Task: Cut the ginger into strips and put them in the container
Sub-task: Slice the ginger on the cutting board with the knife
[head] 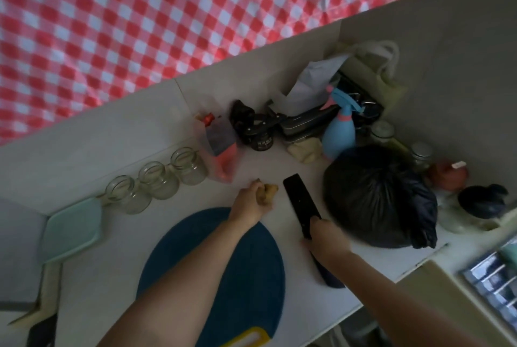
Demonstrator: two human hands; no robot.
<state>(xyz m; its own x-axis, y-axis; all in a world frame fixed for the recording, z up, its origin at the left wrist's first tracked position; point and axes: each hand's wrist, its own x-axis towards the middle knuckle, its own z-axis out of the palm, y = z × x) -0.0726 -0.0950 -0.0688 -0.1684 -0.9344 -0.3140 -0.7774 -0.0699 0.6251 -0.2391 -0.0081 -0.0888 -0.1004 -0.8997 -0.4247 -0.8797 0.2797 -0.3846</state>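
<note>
Beyond blue mat (251, 276), ginger (269, 190) in left fingers (253, 187), knife (298, 195) in right hand (326, 237)

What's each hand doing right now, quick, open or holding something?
Left hand: grips the ginger.
Right hand: grips the black knife.

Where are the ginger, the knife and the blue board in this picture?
ginger (270, 191), head view, its tan knobby end.
knife (300, 198), head view, middle of the dark blade.
board (257, 276), head view, bare blue surface.
</note>
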